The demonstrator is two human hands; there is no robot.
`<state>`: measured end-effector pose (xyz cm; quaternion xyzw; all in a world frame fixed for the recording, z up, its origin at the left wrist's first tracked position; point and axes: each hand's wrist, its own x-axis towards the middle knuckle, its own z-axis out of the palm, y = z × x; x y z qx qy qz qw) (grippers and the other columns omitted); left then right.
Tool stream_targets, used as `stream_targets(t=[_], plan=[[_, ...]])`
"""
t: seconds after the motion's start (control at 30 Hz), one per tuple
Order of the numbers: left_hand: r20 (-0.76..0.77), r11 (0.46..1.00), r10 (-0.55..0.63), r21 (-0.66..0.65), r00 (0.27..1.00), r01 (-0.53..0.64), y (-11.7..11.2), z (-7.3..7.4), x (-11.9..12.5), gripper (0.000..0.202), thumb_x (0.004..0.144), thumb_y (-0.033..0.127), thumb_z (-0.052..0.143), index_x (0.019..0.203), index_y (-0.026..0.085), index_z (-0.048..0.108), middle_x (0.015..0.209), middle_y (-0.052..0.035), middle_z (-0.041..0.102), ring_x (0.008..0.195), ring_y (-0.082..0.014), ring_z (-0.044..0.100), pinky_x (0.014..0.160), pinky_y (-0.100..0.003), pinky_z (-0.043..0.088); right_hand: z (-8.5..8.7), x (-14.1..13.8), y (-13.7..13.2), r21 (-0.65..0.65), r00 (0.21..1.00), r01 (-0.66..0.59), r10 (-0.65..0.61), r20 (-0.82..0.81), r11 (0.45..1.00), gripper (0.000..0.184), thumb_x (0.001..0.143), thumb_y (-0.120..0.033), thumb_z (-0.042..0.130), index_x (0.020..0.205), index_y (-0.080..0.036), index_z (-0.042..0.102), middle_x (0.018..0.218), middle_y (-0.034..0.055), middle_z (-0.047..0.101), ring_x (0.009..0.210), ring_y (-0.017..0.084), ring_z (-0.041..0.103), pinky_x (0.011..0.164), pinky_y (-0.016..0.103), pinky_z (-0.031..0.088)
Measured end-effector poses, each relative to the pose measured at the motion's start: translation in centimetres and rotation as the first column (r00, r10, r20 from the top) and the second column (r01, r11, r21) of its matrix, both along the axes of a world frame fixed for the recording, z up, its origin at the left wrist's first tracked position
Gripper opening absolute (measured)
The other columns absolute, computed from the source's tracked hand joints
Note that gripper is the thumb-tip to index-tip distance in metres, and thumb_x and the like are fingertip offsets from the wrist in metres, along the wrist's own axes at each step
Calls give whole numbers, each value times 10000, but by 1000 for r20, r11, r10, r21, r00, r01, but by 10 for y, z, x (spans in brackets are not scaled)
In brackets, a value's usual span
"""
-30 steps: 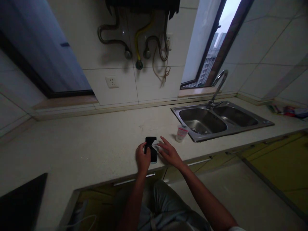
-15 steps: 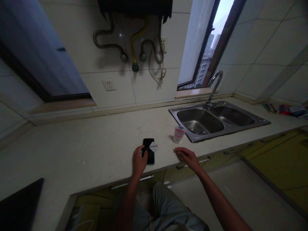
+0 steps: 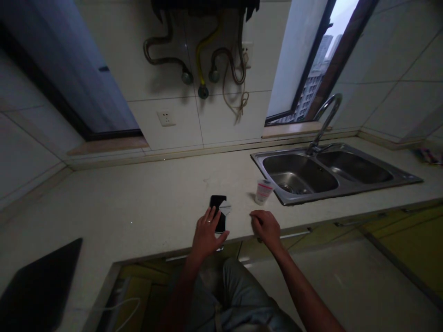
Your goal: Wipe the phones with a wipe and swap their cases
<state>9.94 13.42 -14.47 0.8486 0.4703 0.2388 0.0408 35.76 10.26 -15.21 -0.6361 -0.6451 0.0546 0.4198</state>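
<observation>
One ringed left hand [image 3: 208, 235] rests spread fingers on a glossy black smartphone [image 3: 220, 222] lying flat near the front edge of a pale stone countertop [image 3: 114, 198], a white triangular scrap [image 3: 225, 208] at its top corner. The right hand [image 3: 266, 228], loosely curled and holding nothing, sits near the phone. A translucent plastic cup [image 3: 263, 192] by the steel sink [image 3: 311, 197] bears a red-banded label, too small to read.

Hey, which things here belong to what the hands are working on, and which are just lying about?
In use:
black smartphone
white scrap of film or paper on it
left hand, on the phone
right hand, beside it

Lying about:
plastic cup
steel double sink
tap
wall socket
</observation>
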Motion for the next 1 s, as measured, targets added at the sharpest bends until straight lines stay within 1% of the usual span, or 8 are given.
stream_targets(t=[0.13, 0.23, 0.3, 0.4, 0.5, 0.6, 0.77, 1.0], plan=[[-85, 1000, 20, 2, 996, -20, -4, 5, 6, 653, 907, 503, 542, 1445, 141, 469, 1561, -157, 367, 1461, -309, 318, 1120, -506, 342, 14, -19, 15, 3, 973, -186, 185, -137, 983, 341, 944, -301, 478, 1224, -200, 645, 1165, 116, 697, 1037, 246, 658, 902, 419, 538], [-79, 999, 37, 7, 996, -37, -5, 6, 8, 627, 909, 472, 540, 1436, 138, 481, 1552, -159, 383, 1450, -308, 341, 1121, -497, 344, 24, -52, 36, 61, 910, -416, 415, 21, 908, 489, 905, -249, 549, 1392, -206, 532, 1442, 139, 529, 1336, 273, 477, 1084, 482, 431], [-55, 998, 55, 6, 997, -54, -5, 5, 9, 632, 899, 454, 555, 1438, 133, 477, 1539, -167, 402, 1441, -310, 358, 1124, -494, 344, 28, -69, 50, 9, 867, -491, 488, 102, 871, 490, 882, -204, 578, 1370, -160, 561, 1474, 166, 493, 1359, 289, 450, 1092, 477, 422], [9, 995, 97, 0, 995, -97, -8, 1, 10, 666, 889, 493, 563, 1432, 117, 482, 1516, -187, 429, 1429, -322, 378, 1131, -493, 346, 32, -74, 65, -67, 867, -473, 478, 144, 878, 297, 896, -144, 548, 1141, -165, 715, 1214, 145, 680, 1133, 261, 610, 980, 421, 497], [77, 986, 165, -10, 983, -165, -13, -1, 12, 683, 877, 537, 573, 1411, 117, 514, 1506, -204, 433, 1423, -353, 379, 1143, -524, 325, 34, -54, 69, -19, 926, -343, 342, 160, 939, 315, 867, -59, 522, 1065, -173, 740, 1057, 119, 726, 1011, 247, 640, 912, 398, 514], [121, 975, 220, -31, 968, -218, -17, -1, 14, 692, 873, 555, 576, 1402, 111, 526, 1501, -224, 429, 1426, -374, 366, 1159, -557, 284, 36, -32, 68, -5, 946, -251, 247, 211, 968, 360, 847, -53, 548, 1151, -162, 707, 1198, 150, 695, 1127, 292, 612, 991, 481, 470], [164, 984, 174, -58, 971, -167, -18, -4, 5, 742, 877, 604, 550, 1420, 101, 492, 1534, -215, 388, 1456, -355, 319, 1165, -548, 292, 37, -21, 58, 30, 906, -380, 366, 214, 924, 416, 887, -137, 553, 1287, -224, 625, 1388, 129, 599, 1302, 293, 531, 1138, 631, 270], [364, 940, 330, -215, 871, -266, -7, -4, -20, 657, 908, 512, 524, 1401, 80, 476, 1467, -232, 473, 1386, -318, 432, 1131, -498, 371, 23, -39, 30, 157, 912, -363, 385, -142, 918, 246, 918, -238, 528, 1067, -230, 725, 1038, 87, 749, 1011, 238, 675, 909, 422, 533]])
